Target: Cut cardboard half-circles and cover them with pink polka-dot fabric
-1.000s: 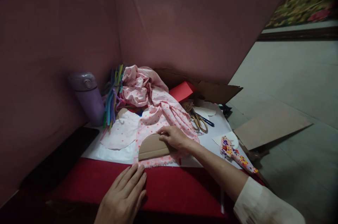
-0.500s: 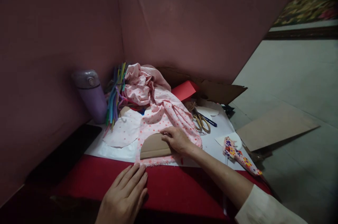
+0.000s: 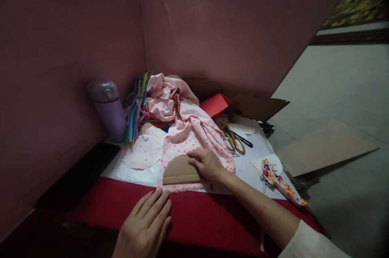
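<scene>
My right hand (image 3: 206,163) rests with fingers flat on a brown half-round cardboard piece (image 3: 180,170), pressing it onto pink dotted fabric (image 3: 185,128) that trails back into a crumpled heap. My left hand (image 3: 146,225) lies open and flat on the red cloth (image 3: 206,217) just below the fabric's frayed edge, holding nothing. A cut half-round of the same pink fabric (image 3: 145,149) lies to the left on white paper (image 3: 133,173).
A purple bottle (image 3: 108,108) and coloured strips (image 3: 135,104) stand at the back left. Gold scissors (image 3: 234,141), a blue pen (image 3: 243,139), red paper (image 3: 215,104), a flowered glue gun (image 3: 281,183) and brown cardboard (image 3: 325,148) lie right. Pink board walls enclose the space; a dark phone (image 3: 80,175) lies left.
Both hands keep their places on the cardboard piece and the red cloth. Only the view has drifted slightly, shifting everything a little to the right.
</scene>
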Demonstrator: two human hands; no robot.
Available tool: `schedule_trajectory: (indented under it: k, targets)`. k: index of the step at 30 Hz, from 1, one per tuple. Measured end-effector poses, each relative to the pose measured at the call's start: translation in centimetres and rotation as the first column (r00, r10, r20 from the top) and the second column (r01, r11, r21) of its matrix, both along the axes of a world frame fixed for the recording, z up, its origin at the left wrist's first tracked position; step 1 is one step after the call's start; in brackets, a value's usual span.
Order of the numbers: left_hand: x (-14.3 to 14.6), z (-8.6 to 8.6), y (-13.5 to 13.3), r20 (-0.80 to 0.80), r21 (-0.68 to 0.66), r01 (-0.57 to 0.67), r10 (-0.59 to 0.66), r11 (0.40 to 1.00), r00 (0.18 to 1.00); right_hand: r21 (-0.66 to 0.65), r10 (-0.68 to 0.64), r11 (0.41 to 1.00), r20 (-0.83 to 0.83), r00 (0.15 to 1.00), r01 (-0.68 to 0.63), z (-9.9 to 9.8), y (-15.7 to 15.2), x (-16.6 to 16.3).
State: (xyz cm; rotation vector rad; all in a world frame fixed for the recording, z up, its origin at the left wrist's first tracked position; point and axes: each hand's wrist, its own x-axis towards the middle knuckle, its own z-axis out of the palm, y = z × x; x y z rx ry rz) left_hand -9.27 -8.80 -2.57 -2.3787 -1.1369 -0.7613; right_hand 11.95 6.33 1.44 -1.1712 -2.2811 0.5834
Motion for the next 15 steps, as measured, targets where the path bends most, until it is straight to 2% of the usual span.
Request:
schedule_trajectory:
  k: [10, 15]
  targets:
    - [0.4, 0.1, 0.0, 0.024, -0.006, -0.003, 0.003, 1.000, 1.000, 0.027, -0.011, 1.000, 0.116, 0.993, 0.008, 0.1, -0.6, -0.4]
    - [0.0, 1.0, 0.4, 0.085, -0.042, 0.045, -0.041, 0.998, 0.995, 0.053, -0.016, 0.999, 0.175, 0.985, 0.007, 0.2, -1.0, -0.6]
